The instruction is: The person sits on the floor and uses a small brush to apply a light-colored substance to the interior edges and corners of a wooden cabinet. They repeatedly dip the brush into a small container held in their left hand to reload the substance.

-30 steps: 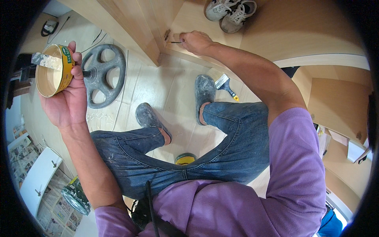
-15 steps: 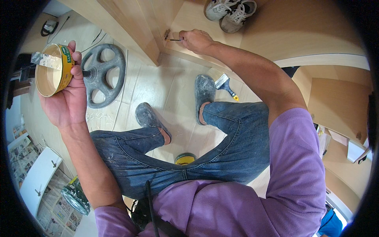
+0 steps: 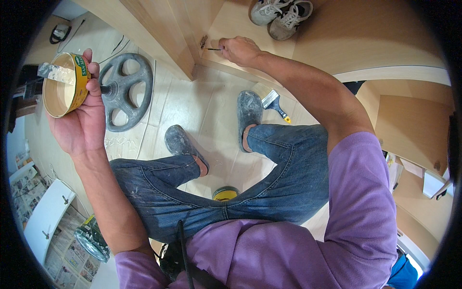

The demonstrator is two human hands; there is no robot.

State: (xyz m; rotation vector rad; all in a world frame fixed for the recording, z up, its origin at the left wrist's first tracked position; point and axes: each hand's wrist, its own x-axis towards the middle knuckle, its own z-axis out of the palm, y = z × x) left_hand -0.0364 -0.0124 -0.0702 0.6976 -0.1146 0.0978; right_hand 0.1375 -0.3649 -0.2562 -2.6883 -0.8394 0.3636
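Observation:
My left hand (image 3: 79, 118) is closed around a round yellow tub (image 3: 77, 94) with cream inside and a putty-smeared scraper blade (image 3: 53, 71) across its top. My right hand (image 3: 239, 50) pinches a thin dark tool (image 3: 212, 48), perhaps a small brush, low in a light wood cabinet (image 3: 262, 50). Its tip is at a small rough dark patch (image 3: 203, 42) on the inner side panel; whether it touches is too small to tell.
Worn sneakers (image 3: 284, 21) sit inside the cabinet. A wide paintbrush (image 3: 272, 101) lies by my right slipper (image 3: 249, 111). A grey five-spoked base (image 3: 140, 91) is at left, near cables. A yellow can (image 3: 225, 191), green can (image 3: 91, 241), white panel (image 3: 48, 221) and newspapers (image 3: 77, 260) are lower down.
My right hand and the thin tool rose very slightly between the oldest frame and the middle one. Little else has visibly moved.

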